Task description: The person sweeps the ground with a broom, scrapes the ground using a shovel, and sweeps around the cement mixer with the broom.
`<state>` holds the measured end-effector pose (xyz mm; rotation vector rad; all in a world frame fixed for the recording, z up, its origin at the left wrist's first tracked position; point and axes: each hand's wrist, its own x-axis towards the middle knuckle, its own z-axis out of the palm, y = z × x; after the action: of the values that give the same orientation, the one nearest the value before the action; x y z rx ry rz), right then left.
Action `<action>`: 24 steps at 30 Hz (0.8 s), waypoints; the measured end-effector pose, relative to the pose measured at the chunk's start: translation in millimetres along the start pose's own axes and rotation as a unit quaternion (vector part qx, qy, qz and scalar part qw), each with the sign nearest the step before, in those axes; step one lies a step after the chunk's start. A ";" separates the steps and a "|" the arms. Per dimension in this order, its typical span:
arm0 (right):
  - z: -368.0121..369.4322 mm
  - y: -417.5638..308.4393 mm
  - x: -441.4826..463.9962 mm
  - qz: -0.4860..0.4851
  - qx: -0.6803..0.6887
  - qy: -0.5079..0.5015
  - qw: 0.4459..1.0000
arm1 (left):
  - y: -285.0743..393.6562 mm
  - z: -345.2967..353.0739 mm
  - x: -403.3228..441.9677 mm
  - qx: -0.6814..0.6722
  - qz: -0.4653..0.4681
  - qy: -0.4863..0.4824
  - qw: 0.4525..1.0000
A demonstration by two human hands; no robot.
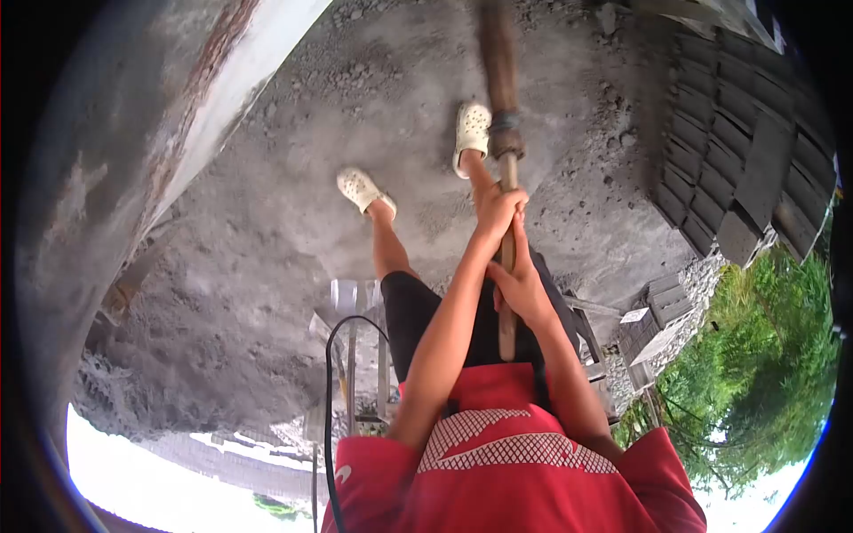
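Observation:
A long tool with a pale wooden handle [507,333] runs up from my waist between my arms. Its handle fits into a rusty brown socket [506,138], and the far part is smeared by motion and leaves the top of the picture. My left hand [499,210] is wrapped round the handle just below the socket. Lower down, nearer my body, my right hand [524,289] holds the same handle, its thumb across the wood. The handle's butt end sticks out below it, in front of my red shirt [506,489]. What the tool's head looks like is hidden.
Grey, dusty ground [293,204] with loose rubble lies around my feet in white clogs [471,133]. A large pale curved surface [160,115] rises at left. Stacked dark tiles [737,133] stand at right, with green plants [755,338] beyond. A black cable [329,400] loops beside me.

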<state>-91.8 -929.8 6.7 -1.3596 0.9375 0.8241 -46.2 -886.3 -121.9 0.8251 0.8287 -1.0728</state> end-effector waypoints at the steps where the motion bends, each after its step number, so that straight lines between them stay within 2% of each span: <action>1: 8.7 3.9 2.4 0.028 -0.024 0.001 0.999 | 3.6 -5.2 -1.3 0.014 -0.032 -0.032 0.999; 2: 24.8 5.9 12.6 0.052 -0.036 0.004 0.998 | 6.0 -23.3 -4.6 -0.003 -0.061 -0.030 0.998; 3: 42.9 12.9 24.3 0.091 -0.038 -0.045 0.994 | 15.5 -43.9 -7.7 -0.014 -0.087 -0.030 0.996; 4: 60.9 19.8 35.8 0.129 -0.044 -0.096 0.986 | 9.6 -85.2 -4.6 0.061 -0.091 0.005 0.994; 5: 79.0 27.0 47.3 0.165 -0.054 -0.147 0.974 | 39.8 -74.6 -60.3 0.121 0.016 0.161 0.979; 6: 99.9 35.2 39.3 0.139 -0.056 -0.168 0.974 | -24.3 -177.0 -36.2 0.080 0.030 0.130 0.988; 7: 120.8 44.4 31.6 0.113 -0.057 -0.188 0.974 | -20.5 -205.9 -59.1 -0.018 -0.104 0.152 0.983; 9: 142.5 51.2 18.8 0.087 -0.048 -0.197 0.975 | -13.5 -223.9 -75.1 0.026 -0.121 0.195 0.973; 10: 143.2 48.5 13.1 0.087 -0.039 -0.185 0.978 | 3.2 -196.0 -80.9 0.041 -0.108 0.190 0.975; 11: 125.3 33.9 -0.3 0.156 0.032 -0.197 0.968 | 14.1 -163.2 -92.0 0.056 -0.098 0.191 0.975; 12: 109.8 23.5 -11.1 0.100 0.011 -0.152 0.983 | 2.1 -161.4 -78.6 0.050 -0.101 0.183 0.977; 13: 91.0 13.5 -14.0 0.038 -0.012 -0.101 0.994 | 14.9 -109.1 -86.5 0.042 -0.027 0.215 0.975; 14: 73.8 6.0 -16.4 0.018 0.007 -0.055 0.998 | 21.7 -92.1 -76.8 0.024 -0.095 0.148 0.984; 15: 59.4 -2.2 -21.9 0.001 0.024 -0.011 1.000 | 30.2 -58.8 -72.3 0.079 -0.050 0.120 0.988; 16: 45.4 -19.2 -25.8 0.045 0.056 0.009 0.997 | 9.8 -64.0 -50.0 0.035 -0.083 0.042 0.995; 17: 33.9 -33.5 -26.1 0.092 0.087 0.027 0.992 | 29.7 -20.2 -54.7 0.051 -0.067 0.028 0.996; 18: 28.3 -38.9 -19.9 0.082 0.073 0.061 0.992 | 34.0 -2.3 -42.0 0.051 -0.056 -0.019 0.997; 19: 23.8 -44.5 -9.6 0.063 0.074 0.084 0.992 | 41.3 12.1 -28.9 0.029 -0.045 -0.067 0.996; 20: 24.0 -40.4 10.0 -0.003 0.055 0.120 0.991 | 43.3 9.3 -4.9 0.120 -0.059 -0.091 0.987; 21: 23.7 -35.4 29.8 -0.066 0.035 0.156 0.985 | 57.1 18.6 7.0 0.111 -0.074 -0.090 0.987; 22: 22.2 -40.0 48.4 -0.043 0.043 0.131 0.989 | 75.0 27.5 20.2 0.101 -0.088 -0.087 0.987; 23: 22.6 -46.6 68.7 -0.020 0.052 0.109 0.993 | 76.5 4.6 57.7 0.113 -0.078 -0.097 0.986; 24: 24.7 -54.2 92.6 0.003 0.040 0.059 0.997 | 94.9 -8.1 63.8 0.074 -0.099 -0.060 0.990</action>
<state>-2.3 -912.6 -54.9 -1.3481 1.0566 0.7098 59.3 -880.0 -166.3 0.8041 0.7463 -1.3602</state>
